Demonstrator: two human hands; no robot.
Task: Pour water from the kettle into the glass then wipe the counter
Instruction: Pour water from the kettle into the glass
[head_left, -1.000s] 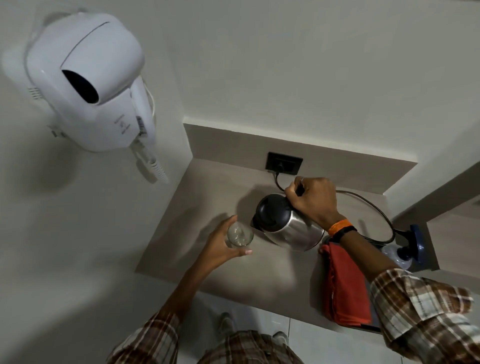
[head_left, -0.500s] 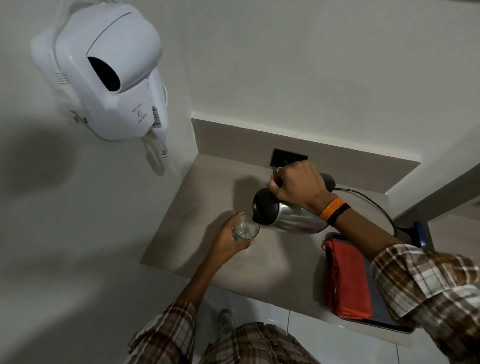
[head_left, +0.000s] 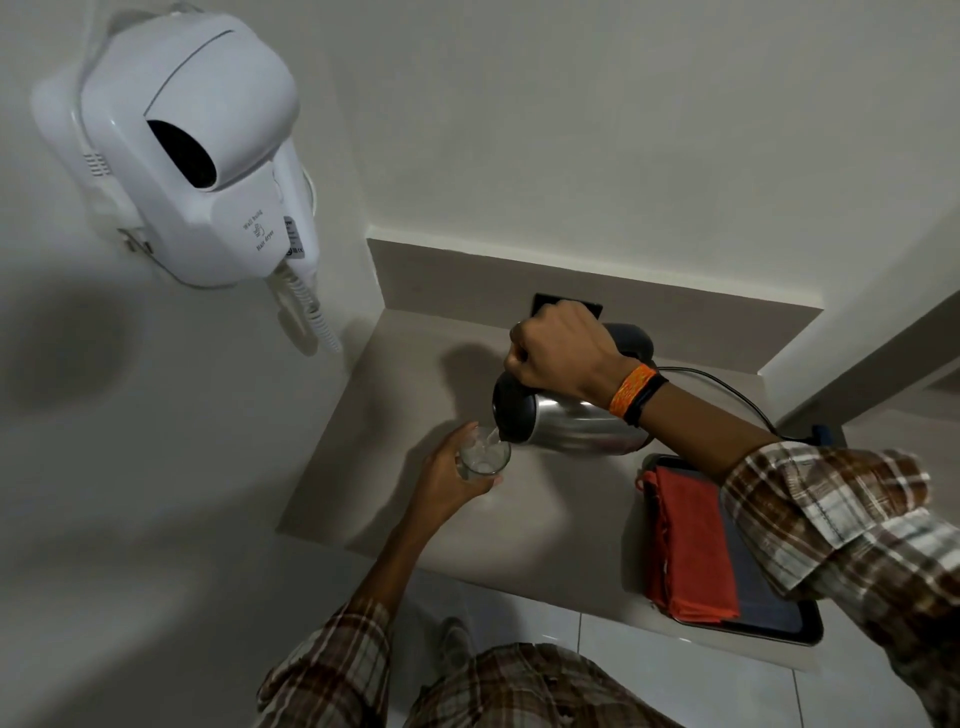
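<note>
A steel kettle (head_left: 576, 426) with a black lid is tipped far to the left above the beige counter (head_left: 415, 374), and my right hand (head_left: 563, 353) grips its black handle from above. Its spout touches the rim of a clear glass (head_left: 483, 456), and water runs into the glass. My left hand (head_left: 447, 483) wraps the glass from the left and holds it just above the counter. A folded red cloth (head_left: 691, 545) lies on a dark tray (head_left: 779, 618) at the right of the counter.
A white wall-mounted hair dryer (head_left: 208, 156) with a coiled cord hangs on the left wall, above the counter's left end. A black wall socket (head_left: 545, 301) sits behind the kettle, and a black cable (head_left: 727, 389) runs off to the right. The counter's front edge drops to a tiled floor.
The kettle has tipped further over to the left, and water now flows into the glass. My left hand has kept the glass under the spout. The view has shifted a little.
</note>
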